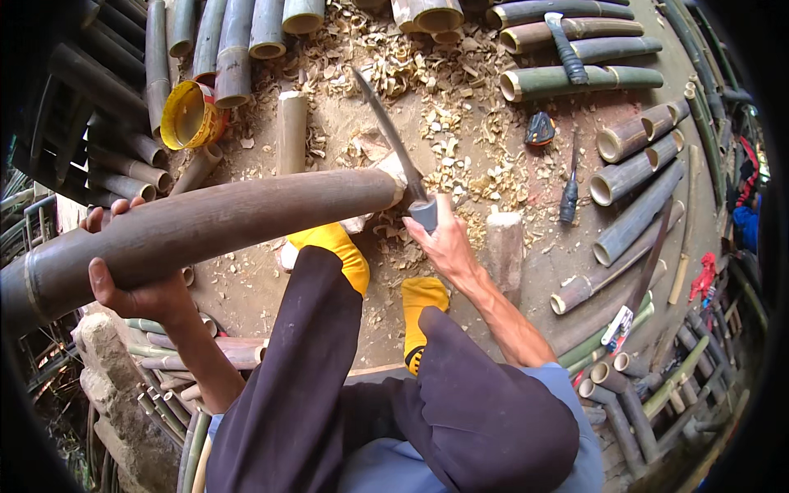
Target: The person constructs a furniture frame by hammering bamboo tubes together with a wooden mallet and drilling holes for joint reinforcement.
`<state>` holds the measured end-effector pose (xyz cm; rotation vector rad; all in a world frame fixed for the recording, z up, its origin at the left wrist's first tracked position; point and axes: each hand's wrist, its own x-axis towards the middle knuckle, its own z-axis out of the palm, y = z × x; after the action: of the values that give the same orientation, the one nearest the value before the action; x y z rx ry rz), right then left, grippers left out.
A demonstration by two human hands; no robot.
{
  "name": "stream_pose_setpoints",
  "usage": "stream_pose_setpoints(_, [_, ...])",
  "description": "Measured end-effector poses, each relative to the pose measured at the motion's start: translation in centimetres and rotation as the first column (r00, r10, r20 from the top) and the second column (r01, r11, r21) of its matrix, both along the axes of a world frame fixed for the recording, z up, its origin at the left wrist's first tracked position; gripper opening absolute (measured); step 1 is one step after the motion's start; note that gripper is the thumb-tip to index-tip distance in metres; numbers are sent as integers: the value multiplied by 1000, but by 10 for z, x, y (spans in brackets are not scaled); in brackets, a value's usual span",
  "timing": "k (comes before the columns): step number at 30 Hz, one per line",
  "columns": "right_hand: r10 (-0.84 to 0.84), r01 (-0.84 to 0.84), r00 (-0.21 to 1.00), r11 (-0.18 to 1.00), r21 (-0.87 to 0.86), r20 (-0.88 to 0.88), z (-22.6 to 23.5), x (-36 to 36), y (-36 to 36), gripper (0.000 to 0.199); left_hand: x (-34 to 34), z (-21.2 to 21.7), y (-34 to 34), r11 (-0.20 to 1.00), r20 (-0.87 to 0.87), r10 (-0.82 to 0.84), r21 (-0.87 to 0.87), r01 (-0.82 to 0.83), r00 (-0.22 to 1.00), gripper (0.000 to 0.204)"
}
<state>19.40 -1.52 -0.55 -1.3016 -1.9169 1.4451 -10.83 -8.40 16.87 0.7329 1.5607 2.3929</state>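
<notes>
A thick, dark bamboo pole (246, 212) slants across in front of me, rising from the left edge to its pale cut end near the middle. From below, my left hand (136, 279) grips it, fingers curled round the far side and thumb on the near side. My right hand (448, 244) is closed on the grey handle of a machete (386, 123). Its long, curved blade points up and away, close beside the pole's cut end; whether they touch I cannot tell. Beneath that end a pale block is partly hidden by the pole.
Wood shavings (448, 123) litter the ground. Cut bamboo pieces (612, 78) lie at the far right, with a wrapped-handle tool (565, 49) across them. A yellow tub (187, 115) stands far left. A tape measure (540, 129) and a dark-handled pointed tool (569, 189) lie right. A rock (111, 394) is near left.
</notes>
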Motion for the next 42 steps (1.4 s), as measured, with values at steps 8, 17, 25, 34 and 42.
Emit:
stream_pose_setpoints(8, [67,-107,972,980,171,225,-11,2,8,37,-2,-4,7,994,-13,-106,40,106,994,63])
stream_pose_setpoints(17, [-71,70,997,988,140,3,-7,1,-10,36,-3,2,1,989,14,-148,-22,149,989,67])
stream_pose_setpoints(25, [-107,127,977,987,98,-185,35,-2,-4,38,-25,5,-21,966,-104,-257,-4,258,961,83])
stream_pose_setpoints(34, [-24,28,998,998,60,-62,17,2,-1,32,-32,-4,-19,949,-151,-315,-40,313,937,83])
stream_pose_setpoints(42, [95,-77,982,990,-116,161,-24,13,5,38,-15,14,-9,985,179,-156,-42,166,971,67])
